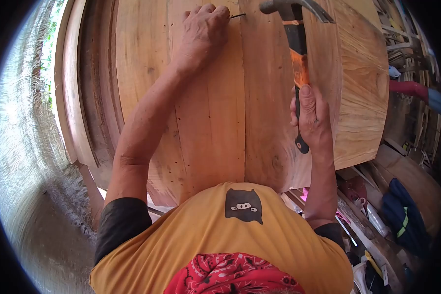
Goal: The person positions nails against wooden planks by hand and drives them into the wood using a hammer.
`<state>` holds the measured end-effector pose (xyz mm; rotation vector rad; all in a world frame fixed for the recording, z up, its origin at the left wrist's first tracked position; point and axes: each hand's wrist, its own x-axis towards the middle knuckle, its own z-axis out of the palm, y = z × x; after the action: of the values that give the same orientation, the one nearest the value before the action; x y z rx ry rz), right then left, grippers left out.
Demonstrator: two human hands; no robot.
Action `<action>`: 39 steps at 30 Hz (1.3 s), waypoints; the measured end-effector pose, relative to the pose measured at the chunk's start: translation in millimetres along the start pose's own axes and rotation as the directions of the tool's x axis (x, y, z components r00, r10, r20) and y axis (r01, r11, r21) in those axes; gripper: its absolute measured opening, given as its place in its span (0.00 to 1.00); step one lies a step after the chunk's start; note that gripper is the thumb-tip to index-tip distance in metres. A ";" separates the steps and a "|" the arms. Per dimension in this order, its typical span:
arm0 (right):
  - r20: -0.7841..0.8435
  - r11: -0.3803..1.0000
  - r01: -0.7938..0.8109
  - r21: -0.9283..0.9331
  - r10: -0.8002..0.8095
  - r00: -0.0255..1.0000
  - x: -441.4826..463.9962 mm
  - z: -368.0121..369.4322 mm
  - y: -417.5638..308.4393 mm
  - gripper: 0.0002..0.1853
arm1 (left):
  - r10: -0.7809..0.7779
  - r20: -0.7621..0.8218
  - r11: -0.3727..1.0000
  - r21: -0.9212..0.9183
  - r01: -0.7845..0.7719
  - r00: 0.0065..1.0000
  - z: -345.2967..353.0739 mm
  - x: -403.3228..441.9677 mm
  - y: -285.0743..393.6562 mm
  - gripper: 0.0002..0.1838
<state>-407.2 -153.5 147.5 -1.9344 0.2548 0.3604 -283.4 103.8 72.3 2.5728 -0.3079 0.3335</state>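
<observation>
My right hand is wrapped round the black and orange handle of a claw hammer, with the thumb lying along the grip. The hammer's head is up at the top edge of the view, above the wooden boards. Farther left, my left hand rests at the far part of the boards with its fingers curled. A thin dark nail sticks out to the right from its fingers, near the seam between two boards. The fingertips round the nail are hidden behind the hand.
Wide wooden boards lie side by side in front of me, with more planks along the left. At right are a dark blue cloth, a clear bottle and scattered wood pieces. A pinkish-red and blue item is at far right.
</observation>
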 end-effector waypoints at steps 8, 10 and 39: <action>-0.037 0.946 0.236 -0.221 -0.250 0.968 46.2 7.2 16.5 0.26 | 0.032 -0.069 0.999 0.001 -0.032 0.997 14.1 -0.3 -7.6 0.05; 0.006 0.915 0.176 -0.363 -0.187 0.982 53.7 -0.2 25.6 0.26 | 0.033 -0.077 0.999 -0.021 -0.034 0.997 8.1 -2.3 1.2 0.05; 0.014 0.669 0.284 -0.687 -0.378 0.926 -54.8 -16.0 99.4 0.18 | -0.006 -0.111 1.000 -0.017 0.004 0.994 21.1 -5.9 -1.9 0.09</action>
<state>-490.1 -205.4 87.7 -2.6857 -0.1932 0.0701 -284.8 95.2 52.1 2.5265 -0.2619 0.4680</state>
